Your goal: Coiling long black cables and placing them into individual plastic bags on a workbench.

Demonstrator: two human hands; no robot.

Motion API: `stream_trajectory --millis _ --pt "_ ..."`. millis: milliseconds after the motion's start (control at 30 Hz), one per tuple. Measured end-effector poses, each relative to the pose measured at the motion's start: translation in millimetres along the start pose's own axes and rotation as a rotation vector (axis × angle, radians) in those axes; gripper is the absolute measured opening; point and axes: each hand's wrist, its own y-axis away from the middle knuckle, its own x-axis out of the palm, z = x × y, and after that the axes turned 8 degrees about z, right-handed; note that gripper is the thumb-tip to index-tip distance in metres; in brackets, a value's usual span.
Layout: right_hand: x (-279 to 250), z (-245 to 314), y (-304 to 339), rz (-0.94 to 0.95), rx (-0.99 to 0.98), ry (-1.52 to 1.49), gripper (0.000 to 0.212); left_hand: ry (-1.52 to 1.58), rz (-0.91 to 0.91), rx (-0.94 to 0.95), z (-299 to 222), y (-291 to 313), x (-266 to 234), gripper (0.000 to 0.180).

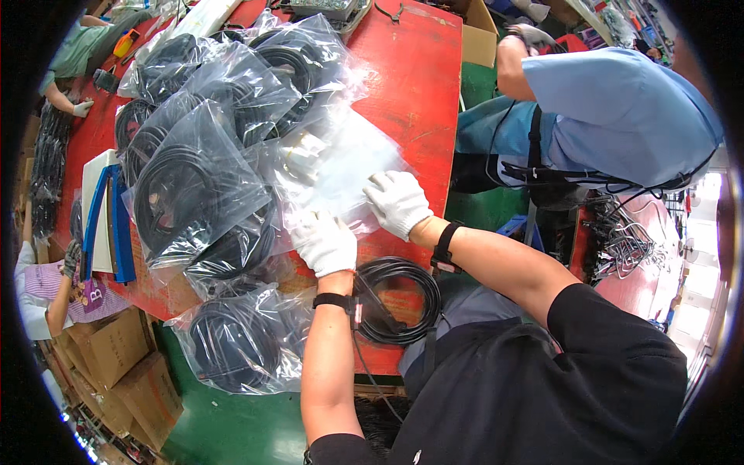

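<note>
A pile of empty clear plastic bags [353, 151] lies on the red table in front of me. My left hand [324, 242], in a white glove, has its fingers bent on the near edge of the top bag. My right hand [399, 204], gloved as well, grips the same bag at its right side with curled fingers. Close below both hands, a bare coil of black cable [425, 280] rests at the table's near edge. To the left, bagged coils of black cable [174, 190] are heaped up, and one more bagged coil [232, 345] overhangs the near edge.
A blue and white stand [108, 217] is left of the heap. Pliers [394, 13] lie at the far edge of the red table [403, 93]. A co-worker in light blue [612, 116] is at the right; others work at the left. Cardboard boxes [108, 349] are stacked lower left.
</note>
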Motion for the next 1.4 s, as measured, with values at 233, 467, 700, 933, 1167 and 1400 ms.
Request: stream_trajectory --millis 233,467,700,933,1167,1400 --pt "5.1 13.1 -7.6 -0.059 0.016 -0.009 0.017 -0.018 -0.182 0.212 -40.2 -1.3 -12.1 0.046" --pt "2.9 -14.5 7.1 -0.061 0.035 0.056 0.017 0.004 -0.105 0.14 -5.3 -6.0 2.9 0.017" --pt "-11.7 -29.3 16.7 0.226 0.33 0.056 0.018 -0.016 0.253 -0.491 43.4 22.4 7.8 0.043" --pt "-3.3 -21.7 28.3 0.653 0.608 -0.339 0.061 0.33 0.364 -0.381 60.2 58.7 14.1 0.049" --pt "-1.2 18.5 86.9 0.728 0.483 -0.409 0.054 0.326 0.437 -0.431 58.5 136.5 45.0 0.043" --pt "4.6 51.7 83.9 0.882 0.448 -0.48 0.055 0.711 0.257 -0.547 47.3 173.8 62.8 0.044"
